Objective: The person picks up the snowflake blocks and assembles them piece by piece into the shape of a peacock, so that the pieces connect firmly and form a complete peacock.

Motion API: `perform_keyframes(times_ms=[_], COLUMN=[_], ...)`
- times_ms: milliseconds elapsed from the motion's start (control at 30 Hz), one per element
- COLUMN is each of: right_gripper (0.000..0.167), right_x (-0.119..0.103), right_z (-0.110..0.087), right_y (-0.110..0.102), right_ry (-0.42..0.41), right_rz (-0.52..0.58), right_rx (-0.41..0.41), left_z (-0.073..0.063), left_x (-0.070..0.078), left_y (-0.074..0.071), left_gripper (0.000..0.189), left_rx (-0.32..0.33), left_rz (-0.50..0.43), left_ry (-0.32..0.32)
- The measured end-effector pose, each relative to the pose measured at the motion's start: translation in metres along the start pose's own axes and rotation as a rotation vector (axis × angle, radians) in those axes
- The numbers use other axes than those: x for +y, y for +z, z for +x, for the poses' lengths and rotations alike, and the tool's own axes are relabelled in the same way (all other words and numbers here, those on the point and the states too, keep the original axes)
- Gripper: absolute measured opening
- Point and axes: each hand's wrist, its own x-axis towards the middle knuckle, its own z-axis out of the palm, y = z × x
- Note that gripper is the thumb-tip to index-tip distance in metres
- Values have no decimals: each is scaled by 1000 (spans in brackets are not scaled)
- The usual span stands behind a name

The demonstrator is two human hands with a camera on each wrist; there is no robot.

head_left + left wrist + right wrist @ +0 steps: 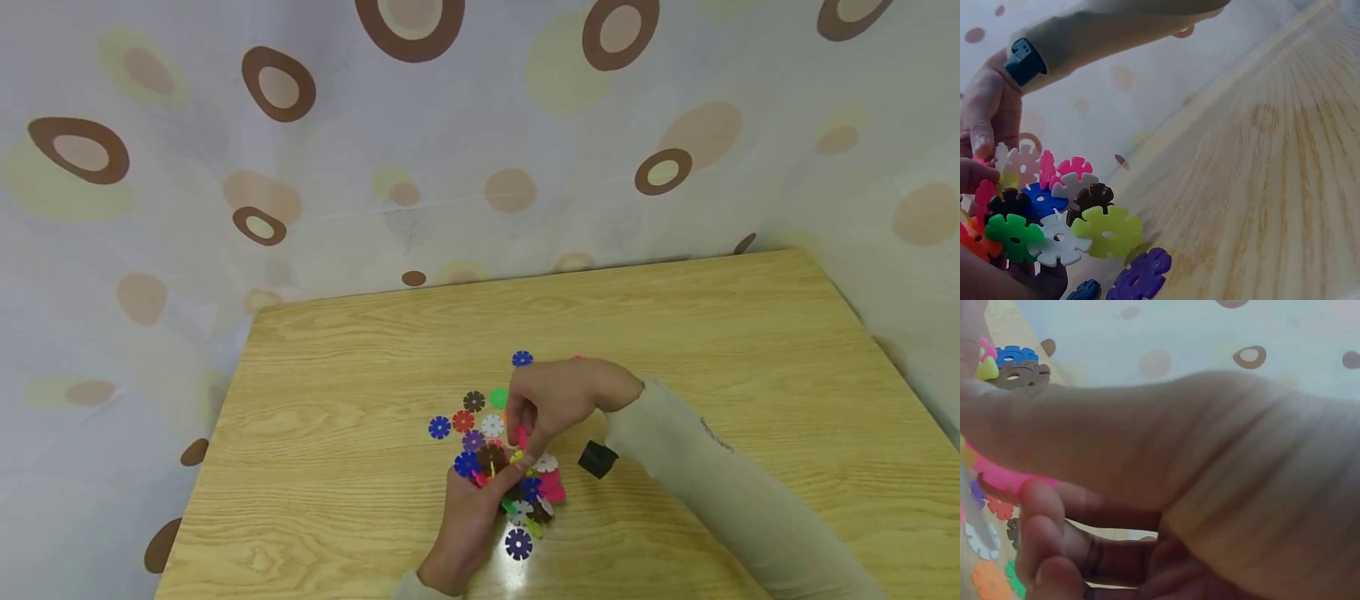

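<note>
My left hand [468, 517] grips a cluster of slotted, flower-shaped plastic discs [521, 510], pushed together edge to edge. In the left wrist view the cluster shows a yellow-green disc [1110, 232], a white disc [1060, 240], a green disc [1015, 239] and pink, brown and blue ones. Reaching in from the right, my right hand [562, 396] pinches a pink disc [522, 435] at the cluster's upper side. This pink disc [1007, 477] also shows in the right wrist view, between thumb and fingers. The left fingers are partly hidden beneath the cluster.
Loose discs lie on the wooden table [322, 467] beyond the cluster: a blue disc [439, 427], a red disc [463, 421], a white disc [492, 426] and several more. A purple disc [518, 544] lies nearer. Beside the right wrist is a small black block [597, 459].
</note>
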Motion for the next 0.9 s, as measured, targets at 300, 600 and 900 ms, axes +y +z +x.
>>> perform_keyframes(times_ms=[300, 600, 900], right_gripper=[27, 43, 56], right_x=[13, 23, 24], right_z=[2, -3, -8], right_y=[13, 45, 67], right_ry=[-145, -251, -268], right_rz=[41, 201, 50], right_rx=[114, 372, 512], left_z=[1, 5, 7], left_x=[2, 4, 6], left_y=[-1, -2, -2], left_gripper=[17, 17, 11], left_rx=[37, 34, 38], left_rz=[28, -211, -279], left_ry=[9, -49, -81])
